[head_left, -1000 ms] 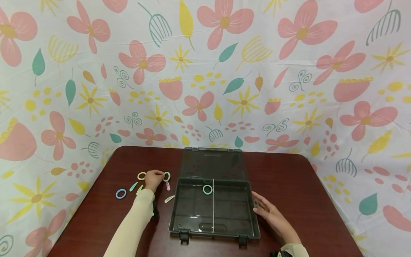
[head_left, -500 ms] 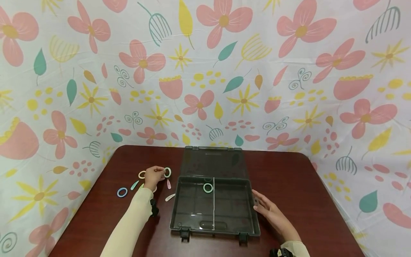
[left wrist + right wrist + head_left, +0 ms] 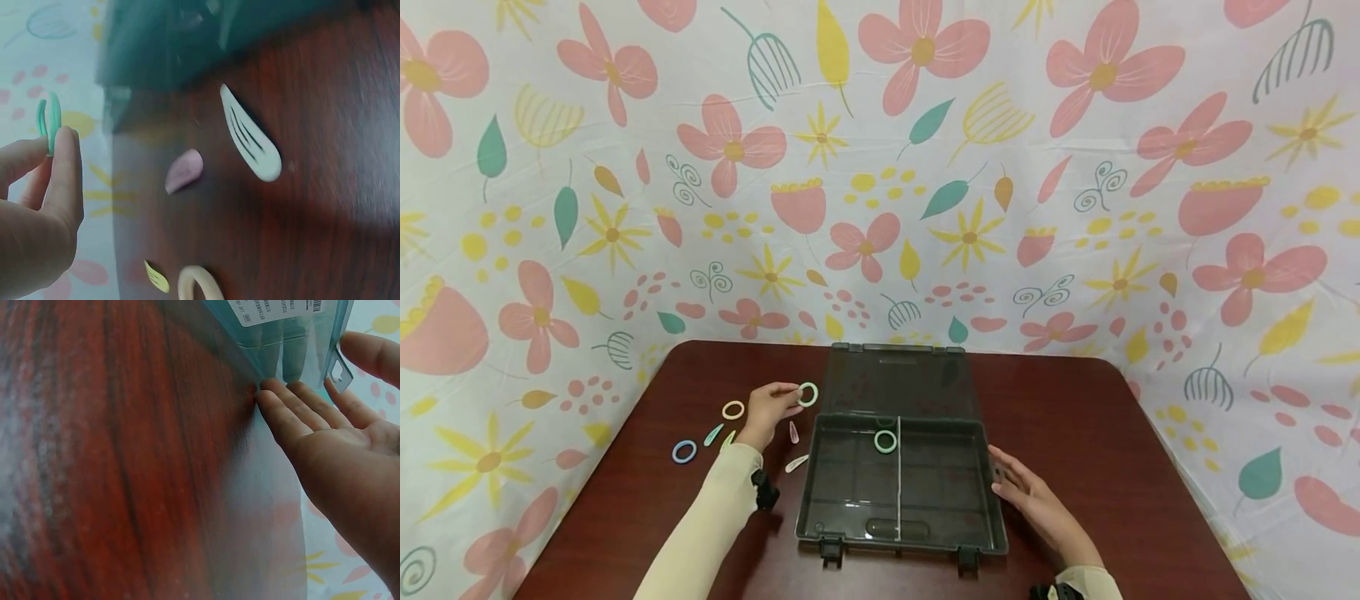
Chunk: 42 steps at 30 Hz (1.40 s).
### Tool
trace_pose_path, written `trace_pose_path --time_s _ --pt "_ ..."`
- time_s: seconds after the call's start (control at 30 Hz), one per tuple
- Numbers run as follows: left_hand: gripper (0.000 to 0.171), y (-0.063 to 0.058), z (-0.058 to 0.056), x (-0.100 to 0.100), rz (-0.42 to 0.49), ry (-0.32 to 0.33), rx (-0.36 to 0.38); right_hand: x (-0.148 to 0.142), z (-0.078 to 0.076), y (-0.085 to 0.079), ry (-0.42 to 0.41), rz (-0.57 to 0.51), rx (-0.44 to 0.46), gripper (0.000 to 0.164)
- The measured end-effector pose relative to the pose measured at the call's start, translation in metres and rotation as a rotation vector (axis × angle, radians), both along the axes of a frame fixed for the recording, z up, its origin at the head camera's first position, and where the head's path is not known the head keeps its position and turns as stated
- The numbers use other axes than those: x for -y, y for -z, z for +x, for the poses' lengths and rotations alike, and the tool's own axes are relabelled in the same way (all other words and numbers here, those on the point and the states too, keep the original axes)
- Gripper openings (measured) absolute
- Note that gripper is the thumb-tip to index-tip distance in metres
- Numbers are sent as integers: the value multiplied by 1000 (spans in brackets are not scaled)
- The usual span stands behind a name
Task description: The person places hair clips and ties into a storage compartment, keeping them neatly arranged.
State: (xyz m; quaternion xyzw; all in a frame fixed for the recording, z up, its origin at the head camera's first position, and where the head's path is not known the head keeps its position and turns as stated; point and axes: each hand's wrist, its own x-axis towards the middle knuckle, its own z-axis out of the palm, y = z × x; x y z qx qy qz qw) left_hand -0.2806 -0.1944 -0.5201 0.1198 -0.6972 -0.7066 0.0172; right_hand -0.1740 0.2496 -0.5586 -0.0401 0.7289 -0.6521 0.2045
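Between the thumb and fingers of my left hand is a mint green hair tie, raised above the table just left of the open dark plastic case. The left wrist view shows this hair tie edge-on at the fingertips. Another green hair tie lies in the case's left compartment, by the white divider. My right hand rests against the case's right side with extended fingers; in the right wrist view its fingertips meet the lower edge of the translucent wall.
Left of the case lie a pink hair clip, a white one, a teal one and a yellow one. A yellow hair tie and a blue one are farther left. The lid is folded back behind.
My left hand has lifted the green hair tie and carried it to the right, toward the case, uncovering more of the yellow hair tie. My right hand stays at the case's side.
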Motion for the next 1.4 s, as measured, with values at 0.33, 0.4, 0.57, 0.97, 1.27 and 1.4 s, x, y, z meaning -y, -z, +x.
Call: trace_pose_path --time_s 0.33,0.4,0.57,0.97,1.27,1.4 --pt "31 -14 7 -27 126 77 19 2 1 -1 24 3 0 62" --pt "31 -16 10 -32 119 95 41 2 1 -1 25 5 -1 62" --pt "31 -17 11 -45 188 128 49 2 2 0 22 1 -5 62" --pt "28 -11 18 -68 201 230 106 1 2 0 14 6 -15 62" --pt "30 -8 22 -79 184 295 130 2 3 -1 10 6 -13 61" --pt "31 -8 23 -83 180 307 128 2 3 0 14 3 -9 61"
